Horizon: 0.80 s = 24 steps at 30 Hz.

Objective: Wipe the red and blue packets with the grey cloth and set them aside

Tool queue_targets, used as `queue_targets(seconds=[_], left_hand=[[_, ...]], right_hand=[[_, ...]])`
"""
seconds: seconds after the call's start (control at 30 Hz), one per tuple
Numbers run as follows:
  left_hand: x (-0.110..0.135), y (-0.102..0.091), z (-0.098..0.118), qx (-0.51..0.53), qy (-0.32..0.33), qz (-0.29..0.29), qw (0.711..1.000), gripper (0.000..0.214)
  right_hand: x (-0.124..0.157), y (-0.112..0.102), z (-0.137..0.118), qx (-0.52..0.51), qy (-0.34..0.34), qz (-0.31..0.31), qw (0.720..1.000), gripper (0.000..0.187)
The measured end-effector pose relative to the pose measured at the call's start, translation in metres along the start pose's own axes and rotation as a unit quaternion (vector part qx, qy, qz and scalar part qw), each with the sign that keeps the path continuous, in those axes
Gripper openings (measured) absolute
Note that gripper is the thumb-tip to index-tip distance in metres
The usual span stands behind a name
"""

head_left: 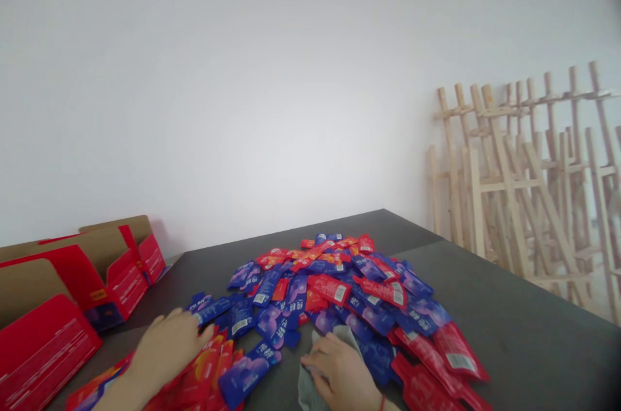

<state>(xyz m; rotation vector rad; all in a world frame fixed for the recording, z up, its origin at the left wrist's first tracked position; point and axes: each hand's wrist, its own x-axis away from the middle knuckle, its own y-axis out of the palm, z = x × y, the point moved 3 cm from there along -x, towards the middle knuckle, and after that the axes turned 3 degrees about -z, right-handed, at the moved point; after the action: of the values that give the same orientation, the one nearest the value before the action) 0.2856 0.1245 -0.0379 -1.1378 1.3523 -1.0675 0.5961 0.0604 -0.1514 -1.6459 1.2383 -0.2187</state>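
Observation:
My right hand [339,369] is closed on a grey cloth [306,388], bunched against the dark tabletop at the near edge of a heap of sachets. My left hand [169,346] lies over sachets at the near left, its thumb apart from the other fingers; its fingertips are partly hidden. Red-orange sachets [208,372] lie beside and below it, and a blue sachet [213,309] is just beyond its fingers. Between my hands rests another blue sachet [248,372]. The mixed heap spreads ahead, with red sachets [458,353] at its right end.
Red cardboard boxes [43,353] with brown insides stand open along the left side. The dark table [514,320] extends right and back to a corner near the white wall [291,74]. Several wooden easels [504,184] lean together beyond its right edge.

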Motion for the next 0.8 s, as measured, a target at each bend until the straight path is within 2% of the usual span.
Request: queue_targets(seconds=[0.13, 0.2, 0.27, 0.37, 0.53, 0.67, 0.8], left_hand=[[-0.054, 0.036, 0.055, -0.037, -0.006, -0.036, 0.999, 0.048], [-0.070, 0.056, 0.070, -0.039, -0.027, -0.059, 0.997, 0.048], [-0.076, 0.073, 0.075, -0.036, -0.043, -0.079, 0.995, 0.051], [-0.071, 0.088, 0.068, -0.032, -0.055, -0.093, 0.994, 0.057], [-0.055, 0.098, 0.046, -0.037, -0.060, -0.107, 0.992, 0.059], [-0.046, 0.099, 0.029, -0.051, -0.054, -0.118, 0.990, 0.060], [-0.038, 0.090, 0.013, -0.067, -0.048, -0.120, 0.989, 0.059]], right_hand=[[-0.001, 0.004, 0.006, 0.013, -0.016, -0.006, 1.000, 0.034], [-0.002, 0.009, 0.011, 0.027, -0.032, -0.016, 0.999, 0.035], [-0.004, 0.014, 0.016, 0.040, -0.042, -0.025, 0.998, 0.034], [-0.006, 0.018, 0.021, 0.046, -0.049, -0.027, 0.997, 0.034], [-0.001, 0.013, 0.016, 0.028, -0.051, -0.017, 0.998, 0.035], [0.002, 0.007, 0.011, 0.021, -0.043, -0.013, 0.999, 0.035], [0.002, 0.006, 0.009, 0.024, -0.039, -0.002, 0.999, 0.035]])
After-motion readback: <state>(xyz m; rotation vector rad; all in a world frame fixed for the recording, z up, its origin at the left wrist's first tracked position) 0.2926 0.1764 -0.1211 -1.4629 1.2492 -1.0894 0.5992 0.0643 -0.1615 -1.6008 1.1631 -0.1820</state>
